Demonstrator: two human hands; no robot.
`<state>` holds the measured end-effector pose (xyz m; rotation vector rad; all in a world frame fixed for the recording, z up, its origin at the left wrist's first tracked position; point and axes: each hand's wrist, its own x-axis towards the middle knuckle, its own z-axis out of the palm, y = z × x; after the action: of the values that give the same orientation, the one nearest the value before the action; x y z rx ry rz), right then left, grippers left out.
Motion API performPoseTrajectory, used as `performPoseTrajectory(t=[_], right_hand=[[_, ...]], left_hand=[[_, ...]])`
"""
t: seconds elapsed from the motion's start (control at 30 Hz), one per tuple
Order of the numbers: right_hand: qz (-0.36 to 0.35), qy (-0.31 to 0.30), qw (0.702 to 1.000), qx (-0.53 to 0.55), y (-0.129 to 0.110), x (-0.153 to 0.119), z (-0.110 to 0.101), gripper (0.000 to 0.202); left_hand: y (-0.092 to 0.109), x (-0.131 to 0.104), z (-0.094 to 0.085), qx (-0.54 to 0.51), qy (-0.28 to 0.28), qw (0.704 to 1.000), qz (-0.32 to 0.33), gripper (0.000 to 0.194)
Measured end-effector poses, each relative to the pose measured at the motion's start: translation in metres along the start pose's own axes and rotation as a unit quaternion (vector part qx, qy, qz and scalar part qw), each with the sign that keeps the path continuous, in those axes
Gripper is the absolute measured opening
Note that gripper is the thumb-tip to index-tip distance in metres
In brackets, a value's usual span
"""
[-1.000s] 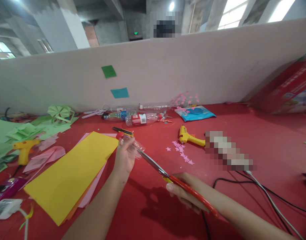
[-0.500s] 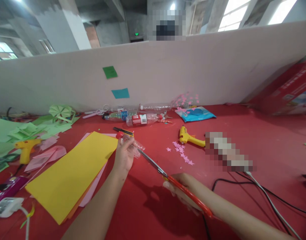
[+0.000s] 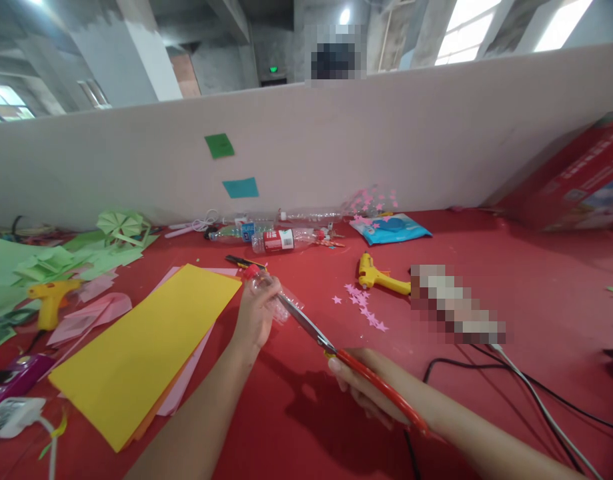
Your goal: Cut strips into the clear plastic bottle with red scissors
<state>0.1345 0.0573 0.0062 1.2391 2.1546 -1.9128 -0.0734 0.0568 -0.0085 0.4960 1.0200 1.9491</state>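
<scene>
My left hand [image 3: 257, 308] is closed on a clear plastic bottle piece [image 3: 289, 308] with a red cap, held tilted above the red table. In my right hand [image 3: 369, 387] are scissors [image 3: 311, 327] with long metal blades and red handles. The blades point up and left, overlapping the clear plastic beside my left fingers. Whether they touch or cut it cannot be made out. A black and yellow cutter [image 3: 240, 261] lies just behind my left hand.
Yellow paper [image 3: 151, 353] lies at left, near green paper [image 3: 46, 257] and a yellow glue gun [image 3: 51, 300]. Bottles [image 3: 279, 241] lie along the white partition [image 3: 336, 147]. Pink stars [image 3: 363, 307], another glue gun [image 3: 381, 277] and cables [image 3: 526, 383] are at right.
My left hand and the plastic piece have moved slightly right. The scissor blades now overlap the plastic further, with their tips close to my left fingers.
</scene>
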Motion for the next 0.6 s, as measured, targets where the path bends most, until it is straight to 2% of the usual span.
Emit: performPoseTrajectory(t=[0.13,0.37,0.6], right_hand=[[0.010,0.004,1.000,0.022,0.0049,0.0048,0.0025,0.054],[0.035,0.015,0.999,-0.002,0.0047,0.0071,0.0018,0.050],[-0.030,0.024,0.999,-0.020,0.0054,0.0021,-0.0020,0.055]], left_hand=[[0.0003,0.0009,-0.0001,0.002,0.006,1.000,-0.001,0.033],[-0.0014,0.0045,-0.0036,-0.006,-0.008,1.000,0.011,0.035],[-0.0032,0.0049,-0.0060,-0.004,-0.023,1.000,0.002,0.040]])
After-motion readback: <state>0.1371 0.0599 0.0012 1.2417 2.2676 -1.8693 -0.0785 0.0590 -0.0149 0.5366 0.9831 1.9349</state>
